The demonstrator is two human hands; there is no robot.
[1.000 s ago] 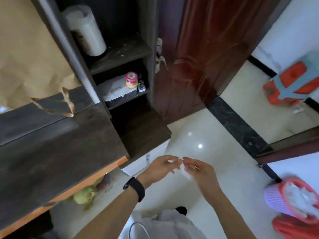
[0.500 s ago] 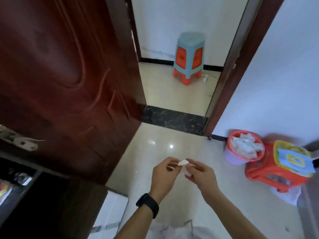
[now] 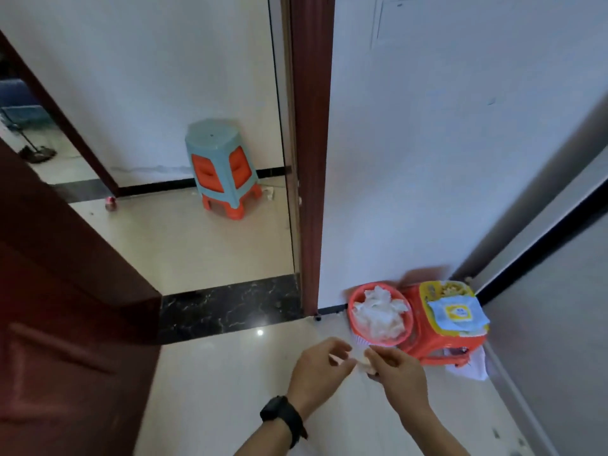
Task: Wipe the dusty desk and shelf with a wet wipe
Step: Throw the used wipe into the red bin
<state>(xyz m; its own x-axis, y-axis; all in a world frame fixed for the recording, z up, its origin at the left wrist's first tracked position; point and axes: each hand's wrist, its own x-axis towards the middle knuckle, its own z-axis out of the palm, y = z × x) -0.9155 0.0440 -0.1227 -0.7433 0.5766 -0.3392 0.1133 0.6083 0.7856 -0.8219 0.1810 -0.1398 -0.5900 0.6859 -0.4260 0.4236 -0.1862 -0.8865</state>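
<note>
A small crumpled white wet wipe (image 3: 362,363) is pinched in my right hand (image 3: 396,373), low in the view above the tiled floor. My left hand (image 3: 317,373), with a black watch on its wrist, is beside it with fingers curled and spread, touching or just off the wipe. A blue and yellow wet wipe pack (image 3: 457,313) lies on a low red stool (image 3: 441,340) against the wall. The desk and shelf are out of view.
A red basket (image 3: 353,299) full of used white wipes stands next to the red stool. The dark red door (image 3: 65,307) stands open at the left. Beyond the doorway a blue and orange stool (image 3: 222,169) stands by the far wall.
The view has swung right, away from the desk and shelf, to the doorway and the red basket. Both hands have stayed together on the wipe; the left hand's fingers have loosened.
</note>
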